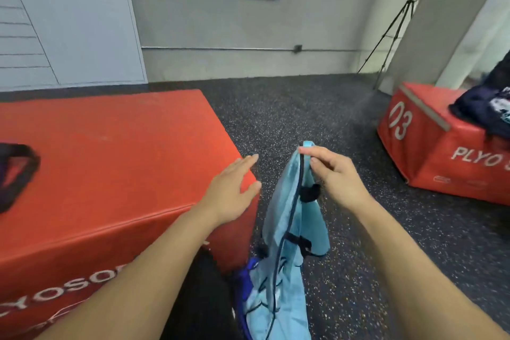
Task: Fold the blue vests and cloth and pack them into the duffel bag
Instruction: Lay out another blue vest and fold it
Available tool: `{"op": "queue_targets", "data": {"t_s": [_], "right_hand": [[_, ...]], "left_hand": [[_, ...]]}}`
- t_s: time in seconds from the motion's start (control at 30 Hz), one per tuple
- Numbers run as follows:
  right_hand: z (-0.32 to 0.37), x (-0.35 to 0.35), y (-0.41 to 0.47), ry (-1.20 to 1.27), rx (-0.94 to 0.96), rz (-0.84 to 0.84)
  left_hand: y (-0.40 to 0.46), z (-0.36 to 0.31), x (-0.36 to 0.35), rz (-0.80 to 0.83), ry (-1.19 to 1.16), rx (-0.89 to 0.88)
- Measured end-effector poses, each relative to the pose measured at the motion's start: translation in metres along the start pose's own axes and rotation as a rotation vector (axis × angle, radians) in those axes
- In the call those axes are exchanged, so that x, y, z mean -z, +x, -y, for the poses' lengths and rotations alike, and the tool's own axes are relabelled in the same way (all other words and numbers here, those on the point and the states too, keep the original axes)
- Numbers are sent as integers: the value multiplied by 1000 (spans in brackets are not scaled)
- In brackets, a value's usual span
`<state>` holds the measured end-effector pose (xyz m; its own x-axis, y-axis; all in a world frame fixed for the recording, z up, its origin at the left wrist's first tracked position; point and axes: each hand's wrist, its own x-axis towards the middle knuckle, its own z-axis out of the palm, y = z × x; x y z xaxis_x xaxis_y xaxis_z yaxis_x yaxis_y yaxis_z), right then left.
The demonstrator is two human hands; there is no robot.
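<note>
Floor point(303, 107): dark rubber, pale-speckled.
Far wall point(220, 22): grey, crossed by a thin conduit.
Left: white panels point(77, 30); red plyo box point(110, 152).
Right: second red box point(430, 152), marked "03"; black tripod point(394, 30) at a pillar.

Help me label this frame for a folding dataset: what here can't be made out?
- Blue vest, head view: lower part cut off by the bottom edge; its shape is unclear.
- Dark bag on the red box: cut by the left edge, type unclear.
- Dark pile, right edge: cropped, contents unreadable.
- Right hand: fingertips partly behind the fabric.
</note>
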<state>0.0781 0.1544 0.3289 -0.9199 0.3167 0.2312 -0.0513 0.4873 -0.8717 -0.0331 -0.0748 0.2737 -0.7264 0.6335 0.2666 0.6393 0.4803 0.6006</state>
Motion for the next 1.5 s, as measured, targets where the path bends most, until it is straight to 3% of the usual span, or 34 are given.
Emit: {"op": "queue_targets", "data": {"t_s": [0.33, 0.7, 0.87, 1.0, 1.5], "right_hand": [[199, 3, 78, 67, 186, 125], [338, -21, 118, 220, 310, 99], [366, -32, 134, 269, 339, 66], [372, -32, 148, 284, 331, 29], [320, -44, 193, 313, 189, -9]], "left_hand": [[6, -43, 121, -176, -20, -96], [8, -12, 199, -250, -47, 33], [2, 1, 220, -341, -71, 130], [-9, 17, 254, -407, 47, 244], [-96, 42, 484, -680, 593, 381]]}}
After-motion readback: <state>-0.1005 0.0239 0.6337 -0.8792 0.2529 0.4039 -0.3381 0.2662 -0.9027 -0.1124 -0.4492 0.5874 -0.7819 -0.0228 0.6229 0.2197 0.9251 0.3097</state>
